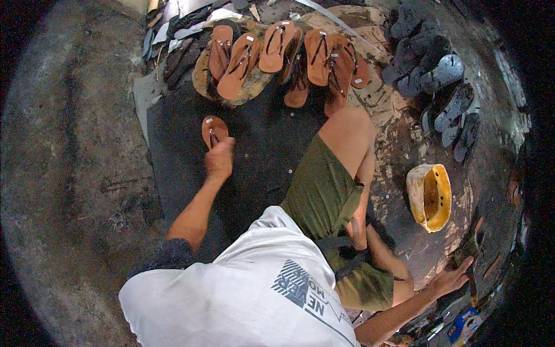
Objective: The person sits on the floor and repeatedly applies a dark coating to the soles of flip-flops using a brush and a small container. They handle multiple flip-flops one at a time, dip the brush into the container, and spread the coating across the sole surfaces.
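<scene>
My left hand (219, 159) is closed around a brown thong sandal (214, 128), whose front sole and dark straps stick out beyond my fingers. It is over the black mat, and the sandal's heel end is hidden by my hand. Far off to the right, my right hand (452, 280) reaches low over the floor with its fingers stretched and apart. Near its fingertips lie thin, dark, stick-like items (473, 283), too blurred to name; I cannot tell if the fingers touch them. No object shows in that hand.
Several brown sandals (277, 47) stand in a row along the far edge of the black mat (179, 124). Dark soles (445, 72) are piled at the far right. A cut-open yellowish plastic container (429, 198) stands right of my bent knee (350, 130). A blue packet (464, 325) lies lower right.
</scene>
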Demonstrator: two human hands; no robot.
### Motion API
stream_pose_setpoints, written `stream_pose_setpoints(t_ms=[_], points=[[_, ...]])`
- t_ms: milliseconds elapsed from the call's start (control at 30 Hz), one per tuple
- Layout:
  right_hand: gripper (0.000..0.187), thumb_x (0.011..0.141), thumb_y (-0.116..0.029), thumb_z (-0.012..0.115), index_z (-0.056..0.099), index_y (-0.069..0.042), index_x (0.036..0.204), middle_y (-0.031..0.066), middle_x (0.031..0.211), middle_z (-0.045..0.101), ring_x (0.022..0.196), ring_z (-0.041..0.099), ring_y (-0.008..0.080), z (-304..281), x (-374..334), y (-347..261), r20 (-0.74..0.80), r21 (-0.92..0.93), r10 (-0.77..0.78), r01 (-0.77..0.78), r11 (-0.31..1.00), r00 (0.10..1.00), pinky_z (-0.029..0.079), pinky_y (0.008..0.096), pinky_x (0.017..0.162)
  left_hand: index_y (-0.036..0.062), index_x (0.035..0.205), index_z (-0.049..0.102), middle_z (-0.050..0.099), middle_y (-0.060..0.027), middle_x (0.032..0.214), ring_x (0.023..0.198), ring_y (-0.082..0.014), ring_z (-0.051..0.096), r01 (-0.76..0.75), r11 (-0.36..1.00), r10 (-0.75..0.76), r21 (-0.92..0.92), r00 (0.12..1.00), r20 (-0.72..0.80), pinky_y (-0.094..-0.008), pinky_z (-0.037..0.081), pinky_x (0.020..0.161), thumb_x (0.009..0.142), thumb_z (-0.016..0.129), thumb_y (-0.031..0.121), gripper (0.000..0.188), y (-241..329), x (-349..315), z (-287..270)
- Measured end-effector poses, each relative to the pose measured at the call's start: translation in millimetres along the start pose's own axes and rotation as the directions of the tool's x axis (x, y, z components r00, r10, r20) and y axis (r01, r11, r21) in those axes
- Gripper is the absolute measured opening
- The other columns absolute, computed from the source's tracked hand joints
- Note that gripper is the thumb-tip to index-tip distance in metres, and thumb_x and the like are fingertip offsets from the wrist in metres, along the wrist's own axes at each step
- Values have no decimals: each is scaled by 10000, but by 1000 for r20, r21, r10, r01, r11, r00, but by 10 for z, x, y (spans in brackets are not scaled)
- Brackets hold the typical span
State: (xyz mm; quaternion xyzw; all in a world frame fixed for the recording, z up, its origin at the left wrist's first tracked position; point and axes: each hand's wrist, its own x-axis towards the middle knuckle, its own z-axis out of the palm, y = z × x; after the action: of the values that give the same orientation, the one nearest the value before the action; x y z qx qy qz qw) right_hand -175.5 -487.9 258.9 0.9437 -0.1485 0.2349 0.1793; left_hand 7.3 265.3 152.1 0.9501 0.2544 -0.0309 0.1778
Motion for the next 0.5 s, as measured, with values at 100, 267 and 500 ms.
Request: stream_pose_setpoints(t_ms=[100, 267, 500], points=[[440, 1013, -276, 586, 567, -85, 1409, 192, 1314, 653, 1083, 659, 358, 76, -11, 31, 165, 163, 66, -93, 982, 984, 513, 447, 927, 63, 901, 718, 699, -163, 987, 1058, -377, 624, -33, 998, 13, -52, 938, -346, -469, 482, 909, 864, 789, 424, 369, -609, 123, 15], [412, 935, -394, 705, 707, -101, 1225, 159, 1134, 733, 966, 705, 280, -111, 926, -1045, 666, 415, 251, -628, 658, 703, 528, 417, 857, 24, 1234, 680, 575, -210, 1357, 1267, -393, 519, -464, 839, 541, 285, 771, -336, -483, 440, 1067, 794, 844, 326, 558, -565, 131, 335], [346, 870, -359, 787, 755, -100, 1097, 162, 1034, 750, 936, 721, 326, 893, 845, -1461, 386, 515, 156, -352, 781, 909, 560, 407, 845, -19, 1461, 487, 532, -189, 1441, 1283, -342, 545, -335, 914, 310, -230, 941, -135, -460, 493, 1007, 937, 697, 448, 733, -723, 877, 169]])
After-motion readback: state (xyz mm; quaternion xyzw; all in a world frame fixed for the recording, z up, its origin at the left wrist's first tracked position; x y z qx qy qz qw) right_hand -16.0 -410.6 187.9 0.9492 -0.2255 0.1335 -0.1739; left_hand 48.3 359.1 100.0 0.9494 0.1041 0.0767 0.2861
